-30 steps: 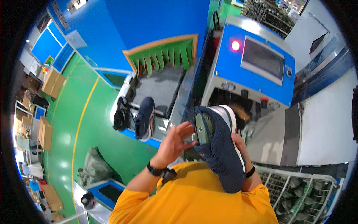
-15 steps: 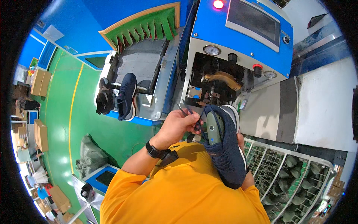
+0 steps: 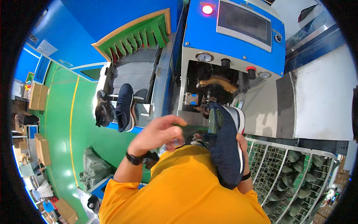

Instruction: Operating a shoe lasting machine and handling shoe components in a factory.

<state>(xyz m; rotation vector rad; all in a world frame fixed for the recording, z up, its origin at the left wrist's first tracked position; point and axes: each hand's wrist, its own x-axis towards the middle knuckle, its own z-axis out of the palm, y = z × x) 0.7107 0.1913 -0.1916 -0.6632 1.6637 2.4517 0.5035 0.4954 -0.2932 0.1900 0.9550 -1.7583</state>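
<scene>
A dark navy sneaker point(image 3: 228, 160) with a white sole rests against my front, tilted so its sole faces right. Inside its opening sits a green shoe last point(image 3: 216, 120). My right hand point(image 3: 242, 145) grips the sneaker along the sole side, its fingers partly hidden behind the shoe. To the left of the sneaker, my left hand point(image 3: 158, 135) hangs in the air, apart from it. Its index finger is stretched out and the thumb stands away from it, with nothing visible between them; the lower fingers are slightly blurred.
A blue and white machine point(image 3: 235, 33) with a screen and gauges stands ahead. On the conveyor point(image 3: 134, 71) at left, another navy sneaker point(image 3: 125, 106) lies beside a black shoe point(image 3: 103, 112). A wire rack point(image 3: 266, 160) at right holds several shoe lasts. A grey sack point(image 3: 93, 168) lies on the floor.
My left hand has let go of the sneaker's laces and moved left and down. The sneaker has turned its side more toward me, still in my right hand.
</scene>
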